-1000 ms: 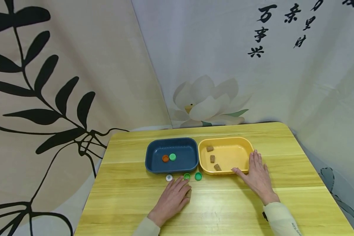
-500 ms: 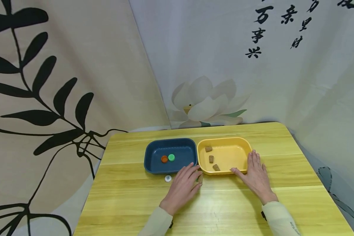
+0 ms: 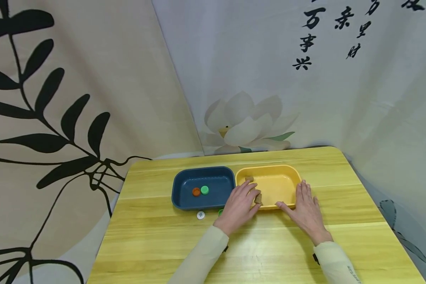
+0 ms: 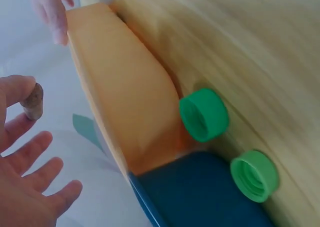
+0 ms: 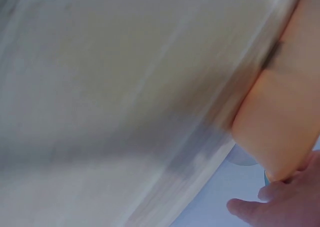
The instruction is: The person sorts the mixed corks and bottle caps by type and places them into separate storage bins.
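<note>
My left hand (image 3: pixel 238 205) is over the left part of the yellow tray (image 3: pixel 280 189). In the left wrist view its thumb and index finger pinch a brown cork (image 4: pixel 34 103), while the other fingers are spread. Another cork (image 3: pixel 249 179) lies at the tray's upper left, and my left hand hides part of the tray floor. My right hand (image 3: pixel 309 213) rests against the tray's near right corner, fingers straight along its right side and thumb at the front rim.
A blue tray (image 3: pixel 184 203) stands left of the yellow one, holding an orange cap (image 3: pixel 196 192) and a green cap (image 3: pixel 204 190). In front are a white cap (image 3: pixel 200 215) and, in the left wrist view, two green caps (image 4: pixel 204 115) (image 4: pixel 255 176).
My left hand has moved right and up from the caps before the blue tray to over the yellow tray, carrying a cork. My right hand stays at the yellow tray's corner.
</note>
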`<state>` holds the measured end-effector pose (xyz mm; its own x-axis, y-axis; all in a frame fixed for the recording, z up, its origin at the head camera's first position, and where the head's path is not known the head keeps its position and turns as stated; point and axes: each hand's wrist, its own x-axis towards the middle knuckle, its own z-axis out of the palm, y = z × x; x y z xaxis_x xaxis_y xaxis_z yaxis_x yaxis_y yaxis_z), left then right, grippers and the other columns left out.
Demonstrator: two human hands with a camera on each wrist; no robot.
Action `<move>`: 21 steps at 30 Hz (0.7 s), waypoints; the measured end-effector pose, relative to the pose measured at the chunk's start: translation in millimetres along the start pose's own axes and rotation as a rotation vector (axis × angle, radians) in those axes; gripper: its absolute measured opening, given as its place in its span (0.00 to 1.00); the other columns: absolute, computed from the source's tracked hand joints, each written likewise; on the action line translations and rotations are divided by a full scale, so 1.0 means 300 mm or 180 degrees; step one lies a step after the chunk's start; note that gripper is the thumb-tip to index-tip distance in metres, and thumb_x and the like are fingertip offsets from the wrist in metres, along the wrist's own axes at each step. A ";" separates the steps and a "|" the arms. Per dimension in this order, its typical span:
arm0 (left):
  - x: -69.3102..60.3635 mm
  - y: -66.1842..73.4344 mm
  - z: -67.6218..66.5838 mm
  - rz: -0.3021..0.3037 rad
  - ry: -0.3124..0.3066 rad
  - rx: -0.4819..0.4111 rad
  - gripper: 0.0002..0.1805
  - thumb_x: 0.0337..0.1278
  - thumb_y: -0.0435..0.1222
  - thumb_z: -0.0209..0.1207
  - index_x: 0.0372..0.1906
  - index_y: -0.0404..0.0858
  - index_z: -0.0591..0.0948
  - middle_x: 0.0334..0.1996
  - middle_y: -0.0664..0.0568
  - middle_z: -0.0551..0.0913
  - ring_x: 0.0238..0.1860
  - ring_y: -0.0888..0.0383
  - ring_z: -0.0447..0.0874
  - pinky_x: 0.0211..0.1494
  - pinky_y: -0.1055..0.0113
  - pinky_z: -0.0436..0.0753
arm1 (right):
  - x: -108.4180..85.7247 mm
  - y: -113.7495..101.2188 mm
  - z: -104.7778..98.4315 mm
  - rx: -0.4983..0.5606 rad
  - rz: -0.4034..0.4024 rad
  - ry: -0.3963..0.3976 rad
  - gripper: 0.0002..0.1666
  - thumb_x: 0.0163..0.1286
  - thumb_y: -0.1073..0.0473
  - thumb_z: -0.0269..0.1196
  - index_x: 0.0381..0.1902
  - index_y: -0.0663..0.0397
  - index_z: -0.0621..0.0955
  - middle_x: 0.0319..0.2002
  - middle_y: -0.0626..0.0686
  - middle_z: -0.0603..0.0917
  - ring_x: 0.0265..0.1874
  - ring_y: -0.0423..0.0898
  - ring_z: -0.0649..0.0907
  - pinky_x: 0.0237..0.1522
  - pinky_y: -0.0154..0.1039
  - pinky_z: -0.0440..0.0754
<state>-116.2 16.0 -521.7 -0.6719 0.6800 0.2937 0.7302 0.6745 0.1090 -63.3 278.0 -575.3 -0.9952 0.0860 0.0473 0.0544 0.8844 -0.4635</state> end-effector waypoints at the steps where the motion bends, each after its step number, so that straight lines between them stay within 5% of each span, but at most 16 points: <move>1: 0.014 0.003 0.005 0.0014 -0.0007 0.0034 0.21 0.70 0.50 0.65 0.61 0.47 0.82 0.70 0.51 0.76 0.76 0.49 0.66 0.73 0.49 0.72 | 0.000 -0.001 0.000 0.0002 0.0001 -0.0010 0.69 0.71 0.23 0.55 0.80 0.75 0.43 0.81 0.72 0.39 0.80 0.69 0.43 0.71 0.76 0.48; 7: 0.088 0.020 0.029 0.0008 -0.0104 0.0177 0.19 0.70 0.50 0.64 0.59 0.47 0.84 0.68 0.51 0.77 0.73 0.48 0.70 0.74 0.50 0.71 | 0.001 -0.008 -0.008 -0.0011 0.0028 -0.0060 0.69 0.71 0.23 0.54 0.79 0.76 0.43 0.81 0.71 0.37 0.80 0.68 0.42 0.71 0.76 0.47; 21: 0.227 0.024 0.120 -0.0103 -0.0724 0.0436 0.12 0.72 0.45 0.60 0.54 0.53 0.86 0.66 0.54 0.79 0.72 0.50 0.72 0.71 0.49 0.72 | 0.005 -0.004 -0.008 -0.0035 0.0075 -0.0123 0.70 0.71 0.22 0.52 0.79 0.76 0.43 0.81 0.70 0.36 0.80 0.68 0.42 0.71 0.77 0.46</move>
<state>-161.0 77.6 -535.0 -0.7164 0.6942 0.0693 0.6948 0.7189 -0.0192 -64.6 278.2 -572.6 -0.9960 0.0894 0.0023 0.0786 0.8874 -0.4544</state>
